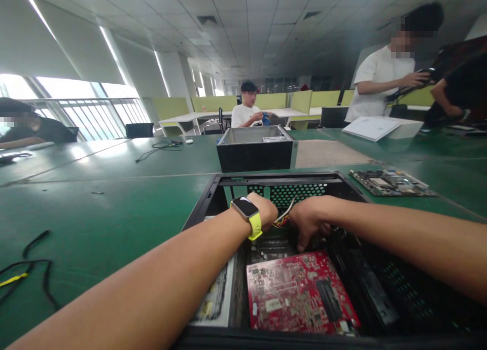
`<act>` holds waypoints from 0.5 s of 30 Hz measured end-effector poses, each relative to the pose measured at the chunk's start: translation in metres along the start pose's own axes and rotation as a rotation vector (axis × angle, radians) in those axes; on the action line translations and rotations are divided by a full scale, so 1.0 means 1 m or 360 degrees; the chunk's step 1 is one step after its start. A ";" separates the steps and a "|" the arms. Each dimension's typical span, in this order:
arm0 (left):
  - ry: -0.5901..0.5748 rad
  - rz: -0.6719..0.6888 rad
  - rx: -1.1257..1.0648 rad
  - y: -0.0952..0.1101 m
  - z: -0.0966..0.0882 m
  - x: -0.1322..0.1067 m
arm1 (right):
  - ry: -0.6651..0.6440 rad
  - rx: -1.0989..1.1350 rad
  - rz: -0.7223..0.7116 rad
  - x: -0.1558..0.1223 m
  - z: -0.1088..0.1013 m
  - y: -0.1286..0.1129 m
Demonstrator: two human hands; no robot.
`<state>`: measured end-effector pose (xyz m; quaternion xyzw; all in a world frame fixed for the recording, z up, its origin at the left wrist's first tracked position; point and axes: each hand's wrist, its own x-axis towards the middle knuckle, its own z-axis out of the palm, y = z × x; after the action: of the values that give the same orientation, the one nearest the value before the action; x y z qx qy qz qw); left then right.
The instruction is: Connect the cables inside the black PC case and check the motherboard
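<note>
A black computer case point(205, 200) lies open in front of me, and both my hands reach into its far part. My left hand point(264, 208), with a smartwatch point(245, 208) on a yellow-green strap at the wrist, is beside a bundle of coloured wires point(281, 221); its fingers are hidden. To the right of those wires my right hand point(310, 218) bends down into the case, its fingers curled and partly hidden. What it touches cannot be made out. Nearer to me a red circuit board point(292, 294) lies inside the case, below my hands.
Behind my case stands another open case point(255, 154). A motherboard point(393, 181) lies on the green table point(114, 203) at right. Black cables point(36, 264) lie at left. Across the table a person point(247, 109) sits, and another point(384, 81) stands near a white box point(373, 128).
</note>
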<state>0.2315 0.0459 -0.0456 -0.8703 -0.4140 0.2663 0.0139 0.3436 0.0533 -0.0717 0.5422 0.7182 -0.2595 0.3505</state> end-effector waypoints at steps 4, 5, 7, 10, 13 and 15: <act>-0.0193 -0.0033 0.0111 0.006 -0.006 -0.004 | 0.0571 -0.0441 0.0009 -0.009 -0.001 -0.007; -0.0205 -0.0038 0.0129 0.007 -0.006 -0.005 | 0.0685 -0.0513 -0.0006 -0.010 -0.001 -0.008; -0.0199 -0.0019 0.0155 0.007 -0.006 -0.006 | 0.0657 -0.0575 -0.0007 -0.009 -0.001 -0.010; -0.0164 0.0042 0.0184 0.006 -0.003 -0.004 | 0.0247 -0.0600 0.0007 -0.003 0.001 -0.011; -0.0143 0.0058 0.0222 0.008 0.000 -0.002 | 0.0282 -0.0596 -0.0005 0.003 0.004 -0.010; -0.0128 0.0077 0.0235 0.009 0.003 0.000 | 0.0398 -0.0564 -0.0043 0.004 0.006 -0.010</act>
<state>0.2368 0.0396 -0.0503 -0.8654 -0.3723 0.3310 0.0549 0.3349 0.0491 -0.0788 0.4903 0.7977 -0.0646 0.3450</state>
